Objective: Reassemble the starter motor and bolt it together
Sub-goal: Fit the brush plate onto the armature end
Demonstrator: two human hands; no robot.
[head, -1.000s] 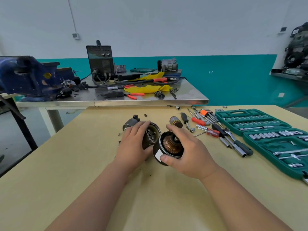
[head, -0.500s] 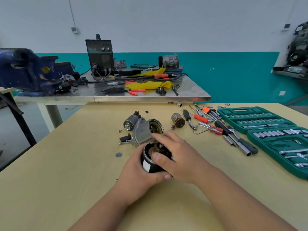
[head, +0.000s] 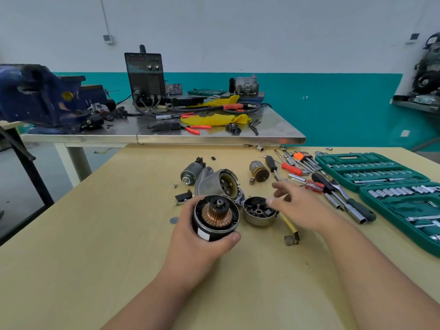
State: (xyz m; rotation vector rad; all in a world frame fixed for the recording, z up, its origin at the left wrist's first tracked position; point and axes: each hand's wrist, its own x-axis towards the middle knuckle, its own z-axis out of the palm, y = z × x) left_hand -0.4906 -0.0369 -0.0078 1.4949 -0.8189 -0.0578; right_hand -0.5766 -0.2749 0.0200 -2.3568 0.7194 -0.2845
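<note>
Left hand fingers wrapped round motor housing, right hand fingers loosely spread beside brush cap

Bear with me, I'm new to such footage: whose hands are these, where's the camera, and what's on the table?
The view comes from a camera worn on the person's head, looking down at their hands. The left hand grips a black motor body, its copper commutator showing on top. The right hand is open, reaching toward a silver end cap with brush parts inside. On the wooden table lie a grey nose housing, a solenoid, a small armature, screwdrivers and a green socket set.
</note>
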